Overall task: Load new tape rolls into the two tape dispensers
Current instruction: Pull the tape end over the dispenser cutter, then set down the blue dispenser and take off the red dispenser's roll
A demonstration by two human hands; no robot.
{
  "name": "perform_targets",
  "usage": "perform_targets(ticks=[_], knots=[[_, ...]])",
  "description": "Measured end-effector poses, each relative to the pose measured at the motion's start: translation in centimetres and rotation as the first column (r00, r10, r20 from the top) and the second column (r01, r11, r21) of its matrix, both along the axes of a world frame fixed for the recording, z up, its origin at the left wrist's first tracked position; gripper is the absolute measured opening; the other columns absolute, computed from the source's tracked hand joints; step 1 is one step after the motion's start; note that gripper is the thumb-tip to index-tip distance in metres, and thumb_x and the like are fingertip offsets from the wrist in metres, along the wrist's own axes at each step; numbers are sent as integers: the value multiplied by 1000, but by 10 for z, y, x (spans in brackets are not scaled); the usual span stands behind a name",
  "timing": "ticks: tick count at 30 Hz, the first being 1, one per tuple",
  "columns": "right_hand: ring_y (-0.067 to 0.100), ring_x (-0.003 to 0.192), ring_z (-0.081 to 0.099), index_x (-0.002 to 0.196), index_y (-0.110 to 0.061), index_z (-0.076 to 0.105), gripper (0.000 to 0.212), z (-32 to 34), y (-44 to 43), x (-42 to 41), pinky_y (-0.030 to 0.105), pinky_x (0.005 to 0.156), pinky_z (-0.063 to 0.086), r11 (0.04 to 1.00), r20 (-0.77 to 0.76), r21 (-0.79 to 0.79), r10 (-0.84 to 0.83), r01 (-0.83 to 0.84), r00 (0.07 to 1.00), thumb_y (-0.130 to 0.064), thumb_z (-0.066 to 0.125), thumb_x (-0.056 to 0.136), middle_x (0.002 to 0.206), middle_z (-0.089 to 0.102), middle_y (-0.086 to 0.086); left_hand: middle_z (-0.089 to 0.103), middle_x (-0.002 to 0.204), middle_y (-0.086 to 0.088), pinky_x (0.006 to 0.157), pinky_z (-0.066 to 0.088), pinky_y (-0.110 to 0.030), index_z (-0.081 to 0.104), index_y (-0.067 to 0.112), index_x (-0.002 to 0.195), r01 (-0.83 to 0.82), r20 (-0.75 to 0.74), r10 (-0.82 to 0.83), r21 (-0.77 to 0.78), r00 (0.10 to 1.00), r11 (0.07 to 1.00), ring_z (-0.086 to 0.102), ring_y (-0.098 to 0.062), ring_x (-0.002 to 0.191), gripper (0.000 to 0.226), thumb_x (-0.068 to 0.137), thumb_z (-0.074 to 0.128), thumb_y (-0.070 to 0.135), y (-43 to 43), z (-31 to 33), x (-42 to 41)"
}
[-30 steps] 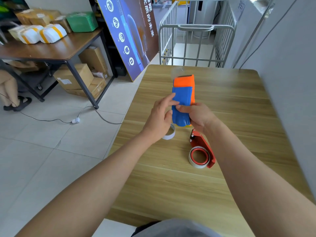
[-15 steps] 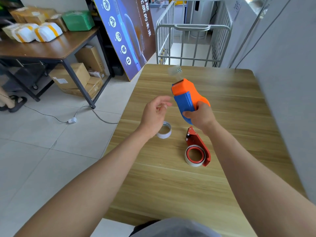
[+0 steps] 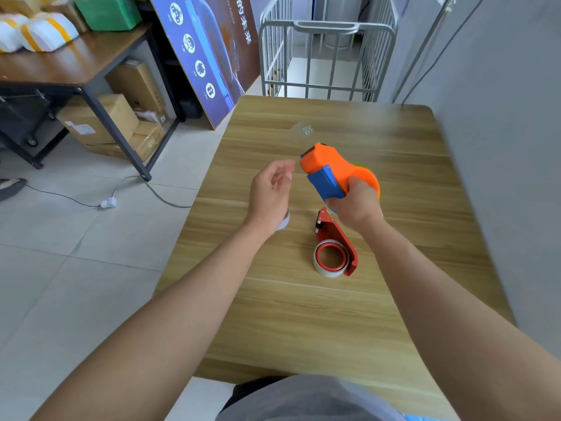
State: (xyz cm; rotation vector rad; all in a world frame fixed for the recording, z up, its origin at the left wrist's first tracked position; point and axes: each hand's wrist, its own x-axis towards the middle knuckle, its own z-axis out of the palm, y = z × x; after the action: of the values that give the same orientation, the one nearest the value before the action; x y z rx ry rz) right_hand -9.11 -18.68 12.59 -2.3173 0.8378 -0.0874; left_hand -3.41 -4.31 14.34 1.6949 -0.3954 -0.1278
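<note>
My right hand (image 3: 356, 205) grips an orange and blue tape dispenser (image 3: 331, 165) above the middle of the wooden table (image 3: 303, 314), its orange nose pointing up and left. Just left of that nose, my left hand (image 3: 270, 196) hovers with fingers loosely curled and apart, holding nothing that I can make out. A white empty tape ring (image 3: 284, 222) lies on the table, mostly hidden under my left wrist. A red metal dispenser (image 3: 332, 229) lies flat below my right hand, with a tape roll (image 3: 318, 265) mounted on its red hub.
A small clear scrap (image 3: 305, 130) lies on the table beyond the dispenser. A grey wall (image 3: 501, 147) runs along the table's right side. A metal cage cart (image 3: 328, 25) stands behind the table, with a blue poster board (image 3: 212, 56) to its left and a side table (image 3: 76, 65) over cardboard boxes further left.
My left hand has let go of the orange and blue dispenser and drawn away to the left. My right hand has turned the dispenser sideways and shifted it slightly right.
</note>
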Motion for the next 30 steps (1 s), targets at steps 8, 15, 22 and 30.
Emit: perform_targets(ticks=[8, 15, 22, 30], knots=[[32, 84, 57, 110, -1, 52, 29, -30, 39, -11, 35, 66, 40, 988, -124, -35, 146, -151, 982, -19, 58, 89, 101, 63, 20, 64, 104, 0, 80, 41, -1, 62, 7, 106, -180, 8, 180, 19, 984, 984, 58, -4, 94, 23, 91, 44, 3, 36, -21, -1], [38, 99, 61, 118, -2, 49, 30, -56, 74, -23, 35, 67, 41, 970, -273, -69, 205, -231, 940, -16, 55, 91, 110, 62, 19, 63, 103, -2, 78, 41, 0, 61, 5, 106, -295, -25, 296, 35, 955, 955, 57, -8, 94, 26, 90, 41, -1, 80, -41, -5], [36, 99, 62, 118, -4, 50, 31, -81, 109, -30, 34, 67, 43, 958, -375, -58, 240, -282, 895, -13, 56, 90, 109, 62, 16, 62, 103, 0, 77, 40, 2, 62, 6, 105, -312, -26, 315, 78, 949, 947, 57, -9, 96, 27, 90, 40, 1, 122, -60, -10], [34, 104, 62, 123, -6, 50, 37, -108, 136, -27, 33, 68, 44, 941, -501, -71, 253, -330, 828, -14, 60, 89, 114, 62, 14, 62, 104, 3, 77, 40, 2, 61, 8, 106, -264, -76, 272, 96, 959, 960, 57, -2, 93, 24, 92, 42, 5, 145, -91, -17]])
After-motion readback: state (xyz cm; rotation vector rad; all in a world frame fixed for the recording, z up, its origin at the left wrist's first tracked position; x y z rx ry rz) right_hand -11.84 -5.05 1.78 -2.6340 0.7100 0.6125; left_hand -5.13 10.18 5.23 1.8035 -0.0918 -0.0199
